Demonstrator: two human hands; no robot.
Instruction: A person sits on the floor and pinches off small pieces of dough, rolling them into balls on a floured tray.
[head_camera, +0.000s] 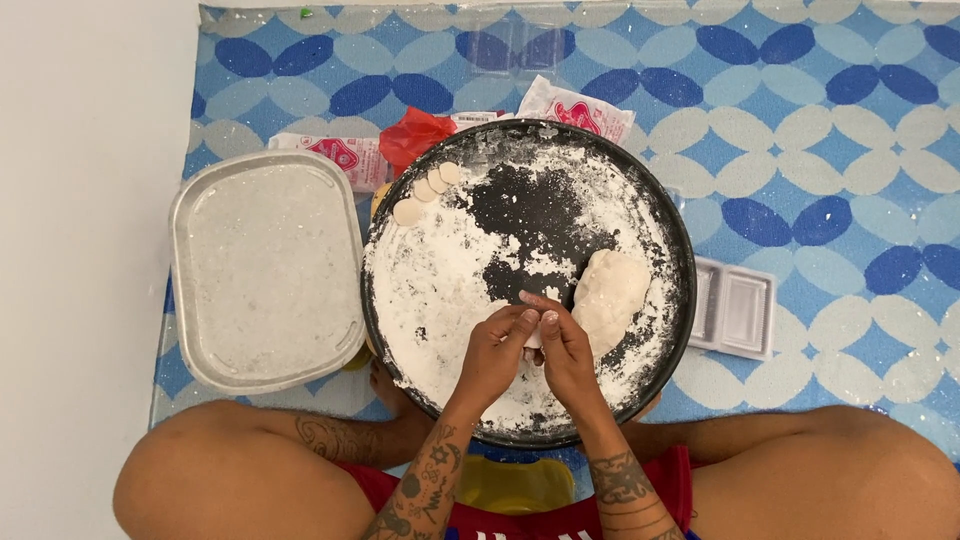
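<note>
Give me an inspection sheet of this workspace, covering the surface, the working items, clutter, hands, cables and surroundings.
Surface: blue and white patterned mat on the floor.
Working items: round dark tray dusted with flour; dough lump on its right part; four small dough discs at its upper left rim.
Clutter: empty metal tray left of the round one; red and white packets; red plastic bag; clear plastic insert on the right.
Hands: left hand and right hand together pinch a small dough piece.
Cables: nothing seen.
Surroundings: pale floor on the left; the person's bare knees at the bottom.
</note>
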